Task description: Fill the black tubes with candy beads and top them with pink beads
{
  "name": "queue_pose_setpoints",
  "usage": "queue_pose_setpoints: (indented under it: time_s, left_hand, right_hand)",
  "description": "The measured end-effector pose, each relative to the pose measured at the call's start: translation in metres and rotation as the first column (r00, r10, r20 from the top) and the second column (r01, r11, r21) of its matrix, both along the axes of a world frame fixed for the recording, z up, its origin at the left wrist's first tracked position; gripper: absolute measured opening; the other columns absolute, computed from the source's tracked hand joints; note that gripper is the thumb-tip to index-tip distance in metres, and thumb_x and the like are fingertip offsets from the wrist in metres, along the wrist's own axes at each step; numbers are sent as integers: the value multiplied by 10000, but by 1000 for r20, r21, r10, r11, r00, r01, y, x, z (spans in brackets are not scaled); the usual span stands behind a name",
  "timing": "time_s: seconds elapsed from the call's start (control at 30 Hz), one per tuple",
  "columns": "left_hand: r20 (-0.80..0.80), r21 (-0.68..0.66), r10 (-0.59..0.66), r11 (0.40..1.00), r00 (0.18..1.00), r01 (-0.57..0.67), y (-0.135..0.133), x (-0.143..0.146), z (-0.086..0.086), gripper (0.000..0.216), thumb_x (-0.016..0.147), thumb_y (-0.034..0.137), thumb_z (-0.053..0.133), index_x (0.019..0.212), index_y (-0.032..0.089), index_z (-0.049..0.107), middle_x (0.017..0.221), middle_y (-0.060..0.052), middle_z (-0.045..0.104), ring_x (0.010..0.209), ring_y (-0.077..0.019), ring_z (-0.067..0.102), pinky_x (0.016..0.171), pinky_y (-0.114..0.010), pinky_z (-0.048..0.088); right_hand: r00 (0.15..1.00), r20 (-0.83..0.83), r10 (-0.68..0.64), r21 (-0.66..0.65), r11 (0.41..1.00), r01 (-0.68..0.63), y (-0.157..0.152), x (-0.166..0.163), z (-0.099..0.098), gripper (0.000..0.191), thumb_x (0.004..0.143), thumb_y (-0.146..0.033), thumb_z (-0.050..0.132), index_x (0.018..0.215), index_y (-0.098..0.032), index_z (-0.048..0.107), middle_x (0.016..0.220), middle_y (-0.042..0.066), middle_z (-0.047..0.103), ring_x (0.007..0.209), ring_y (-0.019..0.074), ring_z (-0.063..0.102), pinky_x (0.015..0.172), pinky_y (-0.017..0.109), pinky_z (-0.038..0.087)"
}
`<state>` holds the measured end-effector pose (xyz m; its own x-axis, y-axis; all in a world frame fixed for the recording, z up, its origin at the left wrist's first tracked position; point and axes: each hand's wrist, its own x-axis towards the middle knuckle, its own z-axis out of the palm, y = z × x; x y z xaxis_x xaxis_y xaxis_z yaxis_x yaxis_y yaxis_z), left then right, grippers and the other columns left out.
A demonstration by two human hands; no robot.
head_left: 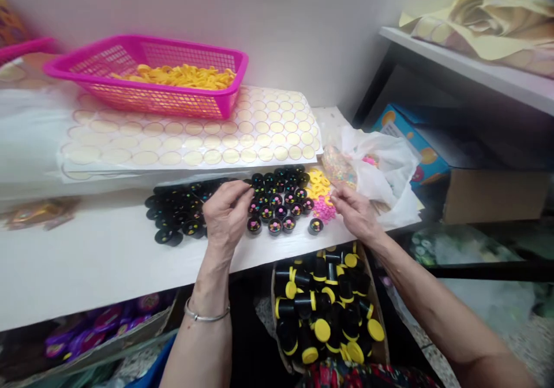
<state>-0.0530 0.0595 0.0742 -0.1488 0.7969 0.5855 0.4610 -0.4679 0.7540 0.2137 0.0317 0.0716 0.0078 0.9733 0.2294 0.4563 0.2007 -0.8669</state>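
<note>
Black cups (277, 200) — small, round, set open side up in rows on the white table (108, 249), at centre of view. Those on the right show coloured bits inside; those on the left lie as a darker, less ordered group (173, 212).

Left hand (225, 212) sits over the middle of the cups, palm down, fingers curled, thumb and forefinger tips drawn together at its 1 o'clock; what they pinch is too small to tell. A thin bracelet (206, 314) on that wrist.

Right hand (355, 212) at 3 o'clock of the cups, fingers bunched and pointing left, just beside a small heap of pink beads (324, 209) and yellow rings (319, 185). Whether it holds anything — cannot tell.

Clear plastic bag (381, 168) of mixed coloured bits behind the right hand.

At 6 o'clock, below the table edge, a box (378, 350) of black cups with yellow lids (322, 313).

At 11 o'clock, a pink basket (151, 96) of yellow pieces stands on a sheet of round stickers (194, 142).
</note>
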Motion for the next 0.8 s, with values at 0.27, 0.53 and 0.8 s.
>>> queue_pose_setpoints:
  time_s: [0.27,0.53,0.8]
  left_hand:
    - [598,-398,-171,785,783,475,-19,31,13,202,738,338,670,676,146,681,533,7,539,457,-62,429,424,-194,308]
    - [788,-403,-22,738,616,541,-10,26,4,213,623,295,732,643,96,659,499,-3,539,421,-39,408,392,-165,244]
    - [838,-466,129,675,530,572,-9,24,13,299,541,302,780,568,97,564,474,16,490,385,-18,352,356,-158,144]
  right_hand:
    - [894,-371,251,-159,931,-328,24,-89,34,217,756,-374,613,703,-177,541,572,-50,475,515,77,389,479,214,299]
    - [944,-60,326,2,945,-326,34,-105,19,132,814,-245,541,705,-178,571,654,-12,570,611,103,501,582,231,399]
    - [919,329,220,368,866,-339,37,-120,-1,204,887,-161,414,744,-189,557,726,28,534,687,135,520,646,254,431]
